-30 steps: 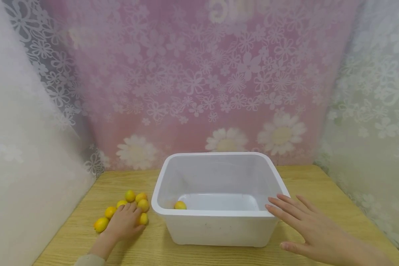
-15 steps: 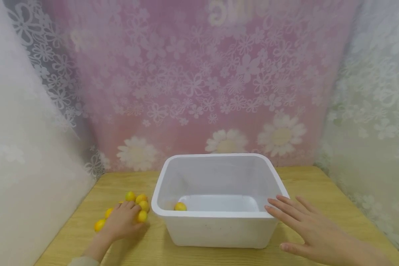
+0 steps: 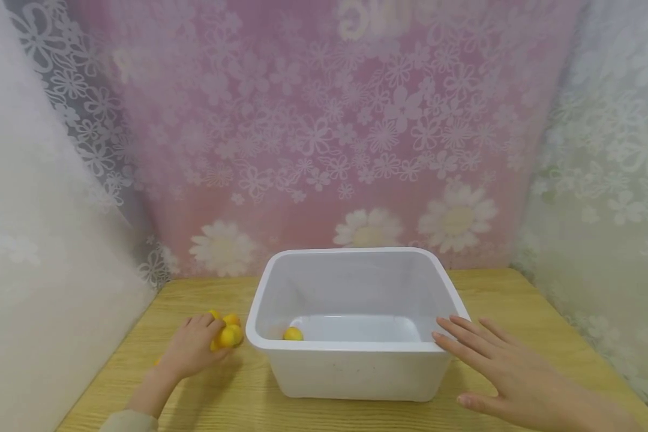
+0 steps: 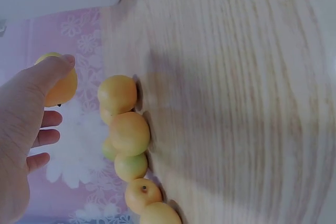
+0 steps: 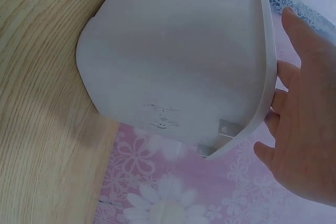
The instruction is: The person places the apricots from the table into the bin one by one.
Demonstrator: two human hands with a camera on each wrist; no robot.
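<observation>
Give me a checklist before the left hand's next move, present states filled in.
1. Grip: ok, left hand pinches the held fruit between thumb and fingers.
2. Held fruit off the table: ok, left wrist view shows it apart.
3. Path at table level: not ok, loose fruits lie between left hand and tub.
4. Tub upright, top uncovered: ok.
5. Room in tub: ok, one inside fruit visible, plenty of space.
6. Tub steadied: cannot tell, right hand is at the rim, firmness unclear.
</observation>
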